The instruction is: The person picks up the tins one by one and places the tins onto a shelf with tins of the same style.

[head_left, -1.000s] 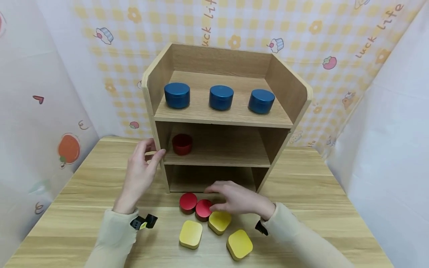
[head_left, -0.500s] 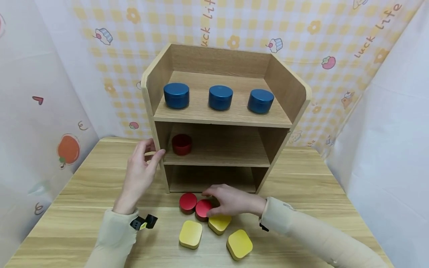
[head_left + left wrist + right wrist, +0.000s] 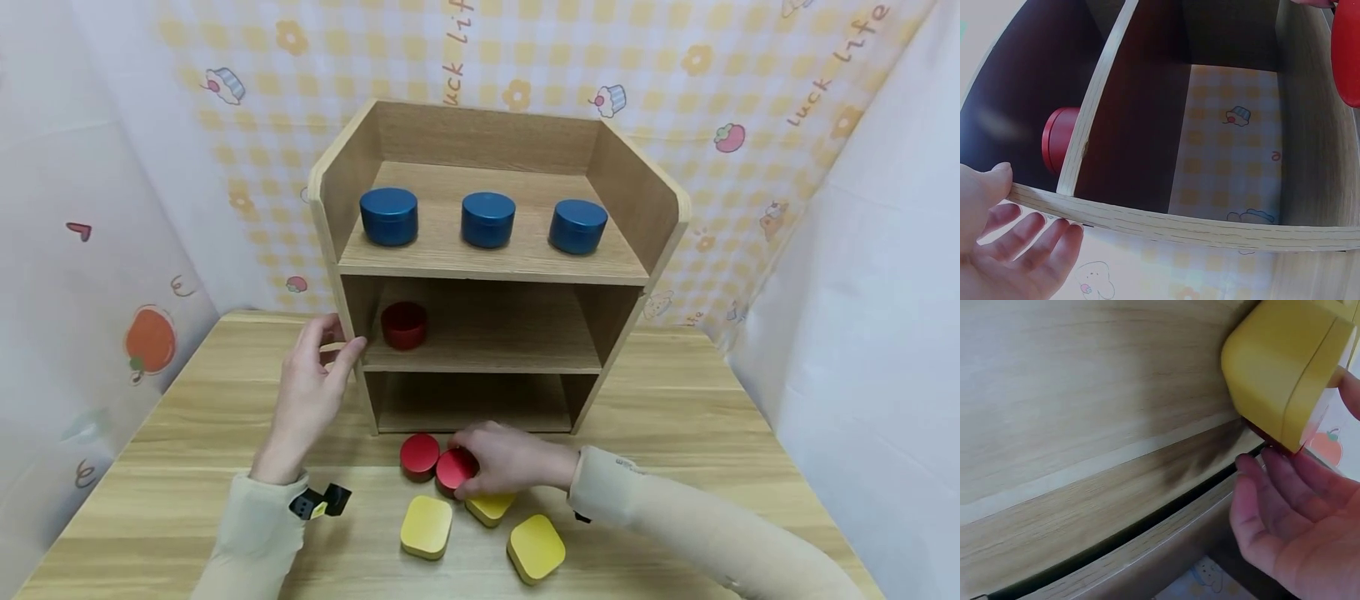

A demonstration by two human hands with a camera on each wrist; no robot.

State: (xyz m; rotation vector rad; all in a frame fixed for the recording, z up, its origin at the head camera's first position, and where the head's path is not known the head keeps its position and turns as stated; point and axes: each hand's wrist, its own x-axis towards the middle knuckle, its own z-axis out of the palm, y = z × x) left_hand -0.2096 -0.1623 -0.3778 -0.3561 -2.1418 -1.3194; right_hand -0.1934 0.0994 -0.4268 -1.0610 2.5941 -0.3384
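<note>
My left hand (image 3: 307,396) holds the left side panel of a wooden shelf unit (image 3: 480,275); the left wrist view shows the thumb at its front edge and the fingers outside. My right hand (image 3: 510,458) reaches around a round red tin (image 3: 455,468) on the table, with fingers behind it and thumb in front. A second red tin (image 3: 419,456) touches it on the left. Another red tin (image 3: 405,327) stands at the left of the middle shelf. Partly under my right hand sits a yellow square tin (image 3: 491,508), which hides most of the held tin in the right wrist view.
Two more yellow square tins, a left one (image 3: 427,527) and a right one (image 3: 536,548), lie toward the front of the wooden table (image 3: 180,467). Three blue round tins (image 3: 487,221) stand in a row on the top shelf. A patterned cloth (image 3: 517,50) hangs behind.
My right hand has moved slightly left and down, its fingers and thumb closing around the right-hand red tin. The left hand stays on the shelf panel. The head view has shifted a little.
</note>
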